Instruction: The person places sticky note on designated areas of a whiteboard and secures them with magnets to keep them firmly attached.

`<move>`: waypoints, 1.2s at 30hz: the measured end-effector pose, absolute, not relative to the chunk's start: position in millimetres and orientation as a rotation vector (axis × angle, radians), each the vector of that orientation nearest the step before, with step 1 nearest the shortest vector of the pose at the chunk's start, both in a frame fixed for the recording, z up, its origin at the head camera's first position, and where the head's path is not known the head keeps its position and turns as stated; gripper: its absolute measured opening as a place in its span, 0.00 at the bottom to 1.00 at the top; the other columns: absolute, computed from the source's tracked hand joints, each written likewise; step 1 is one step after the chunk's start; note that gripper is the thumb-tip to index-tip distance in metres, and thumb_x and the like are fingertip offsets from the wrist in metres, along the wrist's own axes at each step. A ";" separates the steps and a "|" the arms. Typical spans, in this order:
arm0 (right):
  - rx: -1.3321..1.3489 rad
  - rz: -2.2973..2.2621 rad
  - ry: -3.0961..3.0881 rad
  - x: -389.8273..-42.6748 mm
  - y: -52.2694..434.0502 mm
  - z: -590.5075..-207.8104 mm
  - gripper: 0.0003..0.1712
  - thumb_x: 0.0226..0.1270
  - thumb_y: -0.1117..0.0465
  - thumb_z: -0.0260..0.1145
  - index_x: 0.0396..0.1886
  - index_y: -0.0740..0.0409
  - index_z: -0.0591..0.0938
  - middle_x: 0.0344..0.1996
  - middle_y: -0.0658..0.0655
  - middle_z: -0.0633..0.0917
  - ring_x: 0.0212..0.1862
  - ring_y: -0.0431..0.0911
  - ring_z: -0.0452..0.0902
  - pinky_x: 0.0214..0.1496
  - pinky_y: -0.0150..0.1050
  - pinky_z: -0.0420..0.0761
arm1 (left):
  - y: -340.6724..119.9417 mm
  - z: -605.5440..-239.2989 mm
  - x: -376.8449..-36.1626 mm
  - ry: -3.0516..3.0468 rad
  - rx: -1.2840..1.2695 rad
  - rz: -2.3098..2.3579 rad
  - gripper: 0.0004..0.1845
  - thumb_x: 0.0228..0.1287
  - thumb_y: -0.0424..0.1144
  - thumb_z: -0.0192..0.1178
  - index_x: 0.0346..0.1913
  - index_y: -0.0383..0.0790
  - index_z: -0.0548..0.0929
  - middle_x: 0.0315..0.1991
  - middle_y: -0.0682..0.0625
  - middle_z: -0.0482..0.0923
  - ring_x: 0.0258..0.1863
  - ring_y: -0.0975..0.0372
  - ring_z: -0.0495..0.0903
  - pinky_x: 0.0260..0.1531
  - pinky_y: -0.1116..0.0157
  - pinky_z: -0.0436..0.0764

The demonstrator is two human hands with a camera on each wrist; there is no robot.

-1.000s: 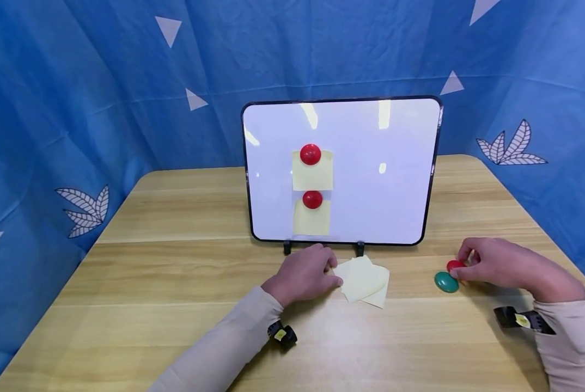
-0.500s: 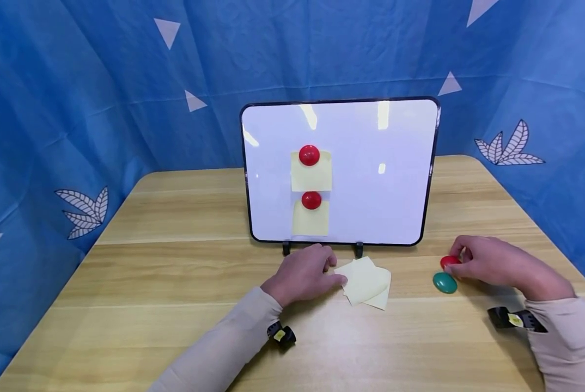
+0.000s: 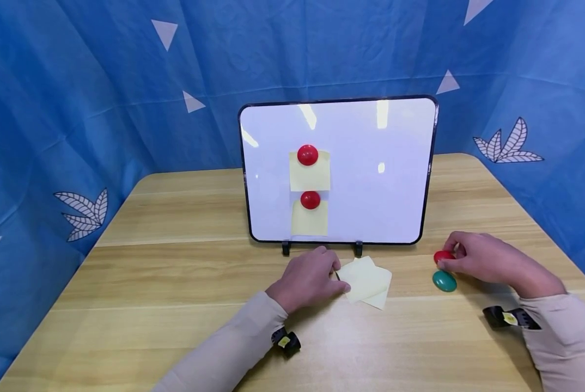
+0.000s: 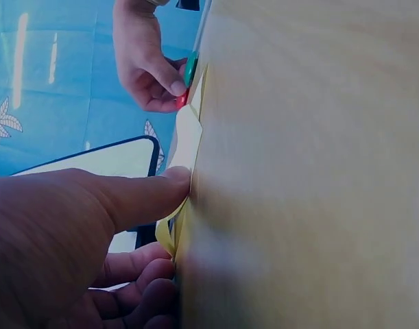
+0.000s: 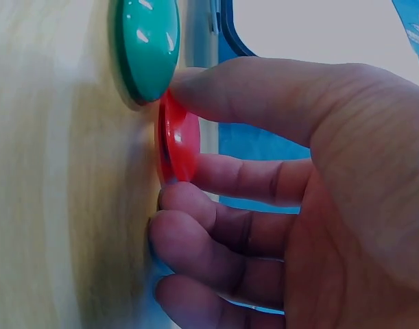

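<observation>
My left hand [image 3: 308, 279] is at the left edge of several loose pale yellow sticky notes [image 3: 371, 280] on the table. Its thumb presses on the top note, and the fingers hold that note's edge, which bows up between them in the left wrist view. On the right, my right hand [image 3: 488, 260] pinches a round red magnet [image 5: 182, 137] between thumb and index finger, low over the wood. A green magnet [image 3: 444, 281] lies right beside it, close to the thumb tip. The red magnet's far side is partly hidden by the fingers in the head view.
Behind the hands a whiteboard [image 3: 376, 207] stands on small black feet [image 3: 286, 248]. An upper note [image 3: 317, 178] and a lower note [image 3: 310, 223] are on it, each under a red magnet. Blue cloth [image 3: 253, 49] hangs around the wooden table [image 3: 175, 277].
My right hand has slid left and slightly away with the red magnet, now behind the green one. The left thumb has moved further onto the notes, and an edge has lifted.
</observation>
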State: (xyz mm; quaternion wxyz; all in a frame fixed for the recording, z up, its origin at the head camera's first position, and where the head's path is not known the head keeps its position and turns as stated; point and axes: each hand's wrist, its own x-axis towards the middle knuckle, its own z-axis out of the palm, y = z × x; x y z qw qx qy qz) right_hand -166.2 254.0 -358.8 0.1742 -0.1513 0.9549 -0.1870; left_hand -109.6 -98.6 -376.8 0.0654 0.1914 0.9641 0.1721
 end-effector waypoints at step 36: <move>-0.429 -0.580 2.662 -167.4 252.8 -360.4 0.32 0.57 0.47 0.76 0.52 0.64 0.78 0.32 0.54 0.79 0.33 0.48 0.71 0.31 0.41 0.74 | -99.7 -379.5 -114.0 2.917 0.670 1.045 0.05 0.67 0.46 0.66 0.41 0.52 0.86 0.30 0.65 0.77 0.30 0.73 0.75 0.28 0.72 0.74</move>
